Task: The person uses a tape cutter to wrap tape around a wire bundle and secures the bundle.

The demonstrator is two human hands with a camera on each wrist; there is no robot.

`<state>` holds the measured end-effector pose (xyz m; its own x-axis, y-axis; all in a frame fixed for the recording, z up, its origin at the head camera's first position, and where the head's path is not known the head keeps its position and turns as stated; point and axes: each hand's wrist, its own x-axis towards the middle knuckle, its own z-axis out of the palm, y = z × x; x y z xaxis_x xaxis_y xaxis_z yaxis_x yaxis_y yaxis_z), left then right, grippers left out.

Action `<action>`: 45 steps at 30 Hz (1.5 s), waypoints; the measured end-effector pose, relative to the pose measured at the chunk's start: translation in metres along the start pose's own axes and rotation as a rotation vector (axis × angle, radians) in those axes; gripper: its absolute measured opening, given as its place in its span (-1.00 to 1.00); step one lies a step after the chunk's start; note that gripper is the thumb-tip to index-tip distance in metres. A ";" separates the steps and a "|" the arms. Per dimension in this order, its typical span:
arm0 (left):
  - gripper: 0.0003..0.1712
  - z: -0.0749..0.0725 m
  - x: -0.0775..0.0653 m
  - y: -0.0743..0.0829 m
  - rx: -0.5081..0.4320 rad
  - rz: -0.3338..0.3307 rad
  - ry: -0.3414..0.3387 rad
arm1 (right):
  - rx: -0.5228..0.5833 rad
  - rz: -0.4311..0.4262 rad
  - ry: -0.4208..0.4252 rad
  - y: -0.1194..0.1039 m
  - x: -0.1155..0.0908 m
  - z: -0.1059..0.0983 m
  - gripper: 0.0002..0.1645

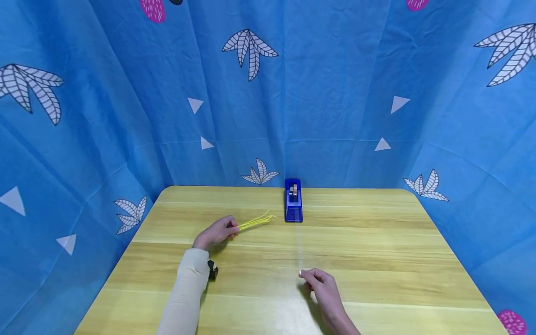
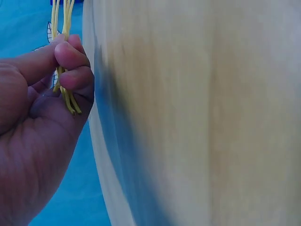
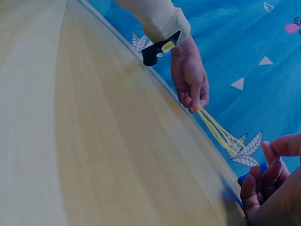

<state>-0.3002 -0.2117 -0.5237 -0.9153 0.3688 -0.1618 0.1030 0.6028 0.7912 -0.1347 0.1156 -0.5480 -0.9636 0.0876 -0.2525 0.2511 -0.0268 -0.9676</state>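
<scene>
The fingers of the left hand (image 1: 219, 231) pinched thin, cord-like yellow strands (image 1: 255, 222), whose long axis pointed rightward, loose tips fanning apart short of the tape strip (image 1: 299, 244). The fingers of the right hand (image 1: 323, 287) pinched that strip's near end; clear and straight, it ran away from them, crosswise to the strands, to the blue plastic dispenser (image 1: 293, 215) on the wood-grained table (image 1: 377, 265).
</scene>
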 end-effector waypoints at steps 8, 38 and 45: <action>-0.85 0.001 0.005 0.004 0.029 0.081 -0.040 | 0.000 -0.008 -0.006 0.000 0.001 0.000 -0.76; -0.86 0.025 0.011 0.016 -0.049 0.107 -0.163 | -0.016 0.007 -0.005 0.000 -0.001 0.000 -0.74; -0.86 0.033 0.013 0.020 -0.048 0.145 -0.190 | 0.001 0.006 -0.011 -0.001 -0.001 -0.001 -0.75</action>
<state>-0.2975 -0.1712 -0.5290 -0.8022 0.5781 -0.1492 0.2050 0.5015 0.8405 -0.1343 0.1164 -0.5468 -0.9632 0.0762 -0.2579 0.2564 -0.0285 -0.9662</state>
